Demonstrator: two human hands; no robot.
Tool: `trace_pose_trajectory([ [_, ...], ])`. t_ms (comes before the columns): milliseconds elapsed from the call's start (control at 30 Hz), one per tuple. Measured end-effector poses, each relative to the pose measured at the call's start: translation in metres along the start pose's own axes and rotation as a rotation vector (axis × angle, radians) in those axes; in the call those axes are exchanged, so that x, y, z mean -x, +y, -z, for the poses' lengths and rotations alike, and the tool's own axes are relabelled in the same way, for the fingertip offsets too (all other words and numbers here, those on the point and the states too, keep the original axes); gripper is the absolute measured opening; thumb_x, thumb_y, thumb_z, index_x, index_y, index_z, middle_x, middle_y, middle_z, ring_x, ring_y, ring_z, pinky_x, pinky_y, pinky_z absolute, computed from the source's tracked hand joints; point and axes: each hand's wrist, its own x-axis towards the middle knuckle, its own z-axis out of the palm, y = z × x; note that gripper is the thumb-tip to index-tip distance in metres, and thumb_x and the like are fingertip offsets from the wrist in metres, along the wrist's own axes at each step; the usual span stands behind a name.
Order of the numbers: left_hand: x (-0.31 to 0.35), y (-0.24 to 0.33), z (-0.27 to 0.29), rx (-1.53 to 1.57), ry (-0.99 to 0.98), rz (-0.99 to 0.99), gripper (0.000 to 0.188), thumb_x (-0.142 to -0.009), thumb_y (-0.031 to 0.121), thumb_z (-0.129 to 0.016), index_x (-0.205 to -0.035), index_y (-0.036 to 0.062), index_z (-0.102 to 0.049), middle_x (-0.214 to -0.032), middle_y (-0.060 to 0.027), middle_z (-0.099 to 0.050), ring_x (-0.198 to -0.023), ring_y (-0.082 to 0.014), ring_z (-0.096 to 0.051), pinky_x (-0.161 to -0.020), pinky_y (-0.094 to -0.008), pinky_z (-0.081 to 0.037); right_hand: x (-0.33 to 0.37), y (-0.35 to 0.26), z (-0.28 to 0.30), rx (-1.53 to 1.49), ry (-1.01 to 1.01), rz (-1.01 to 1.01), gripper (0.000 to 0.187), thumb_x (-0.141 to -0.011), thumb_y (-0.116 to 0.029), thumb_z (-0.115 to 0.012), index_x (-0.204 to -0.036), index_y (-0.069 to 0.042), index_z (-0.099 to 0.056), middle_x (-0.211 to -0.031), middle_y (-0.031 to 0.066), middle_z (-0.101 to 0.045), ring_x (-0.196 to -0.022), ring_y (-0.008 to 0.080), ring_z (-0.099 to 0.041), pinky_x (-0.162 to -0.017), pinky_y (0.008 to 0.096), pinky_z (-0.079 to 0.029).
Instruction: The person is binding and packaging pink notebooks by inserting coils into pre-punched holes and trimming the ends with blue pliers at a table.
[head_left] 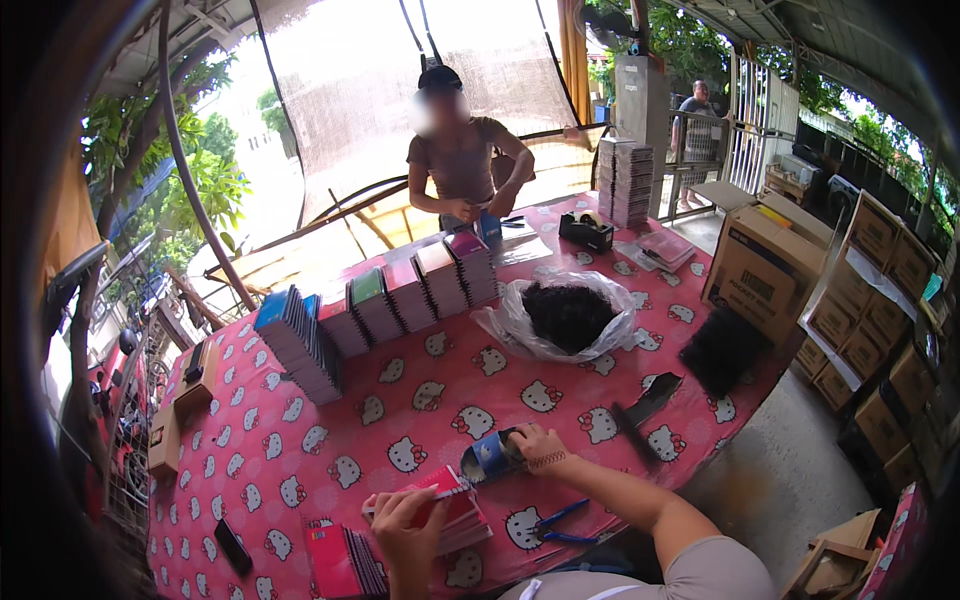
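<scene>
My left hand [412, 522] is closed around the edge of a red notebook [440, 484] on top of a small stack near the table's front. My right hand [537, 448] reaches over the far end of a blue and dark object [487, 457] with a rounded shape, lying against the stack. Its fingers bend down onto that object; their tips are partly hidden, and its exact kind is unclear. Left of my left hand lies a row of red spiral notebooks [328, 562]. Blue-handled pliers [566, 524] rest right of the stack.
Several spiral notebook stacks [405, 290] line the far side. A plastic bag [510, 335] holds black, thin-stranded material; a black pile [722, 352] lies beside a cardboard box [765, 265]. Black strips [640, 412], a phone [233, 547] and a tape dispenser [586, 232] are on the table. A co-worker [455, 165] stands opposite.
</scene>
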Motion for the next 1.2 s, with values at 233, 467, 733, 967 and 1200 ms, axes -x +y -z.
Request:
trace_pose_trajectory([
  [233,-0.003,-0.002,-0.006,-0.044,0.096,0.028,0.027,-0.059,0.009,-0.081,-0.079,0.0066,-0.064,-0.073,-0.0038,-0.064,-0.073,-0.0194,-0.059,-0.078,-0.0352,-0.044,-0.048,-0.021,0.105,-1.312,-0.098,0.166,0.037,-0.077,-0.021,-0.071,-0.108,-0.008,-0.056,-0.11,0.0115,-0.058,-0.102,0.0266,-0.058,-0.075,0.0396,-0.054],
  [467,-0.001,-0.006,-0.007,0.112,0.032,0.256,0.032,-0.06,0.017,-0.082,-0.083,0.009,-0.061,-0.073,-0.0029,-0.063,-0.076,-0.0213,-0.059,-0.082,-0.0353,-0.039,-0.06,-0.034,0.164,-1.001,-0.091,0.431,0.036,-0.065,-0.003,-0.067,-0.1,-0.003,-0.059,-0.085,0.0062,-0.065,-0.084,0.0174,-0.063,-0.072,0.0328,-0.05],
  [733,-0.001,-0.013,0.015,-0.031,0.084,0.064,0.036,-0.064,0.005,-0.078,-0.094,0.0027,-0.058,-0.097,-0.0113,-0.058,-0.083,-0.0229,-0.058,-0.074,-0.0333,-0.047,-0.062,-0.065,0.174,-1.612,-0.481,0.352,0.041,-0.063,-0.002,-0.066,-0.103,-0.003,-0.058,-0.09,0.0152,-0.065,-0.085,0.0281,-0.065,-0.071,0.038,-0.051],
  [967,0.019,-0.037,0.009,0.542,0.146,0.483,0.036,-0.074,-0.004,-0.072,-0.104,0.0031,-0.055,-0.096,-0.0042,-0.055,-0.088,-0.0118,-0.056,-0.078,-0.0248,-0.047,-0.066,-0.08,0.167,-1.348,-0.327,0.605,0.038,-0.065,-0.005,-0.067,-0.102,-0.007,-0.057,-0.091,0.0164,-0.064,-0.09,0.0347,-0.063,-0.074,0.0399,-0.05],
  [1200,0.015,-0.034,0.004,0.727,0.254,0.502,0.038,-0.078,-0.007,-0.067,-0.112,0.0005,-0.051,-0.096,-0.0054,-0.059,-0.088,-0.0116,-0.059,-0.08,-0.0232,-0.047,-0.075,-0.096,0.159,-1.307,-0.248,0.644,0.038,-0.064,-0.002,-0.067,-0.1,-0.005,-0.057,-0.085,0.0159,-0.062,-0.082,0.0291,-0.064,-0.068,0.0364,-0.049],
])
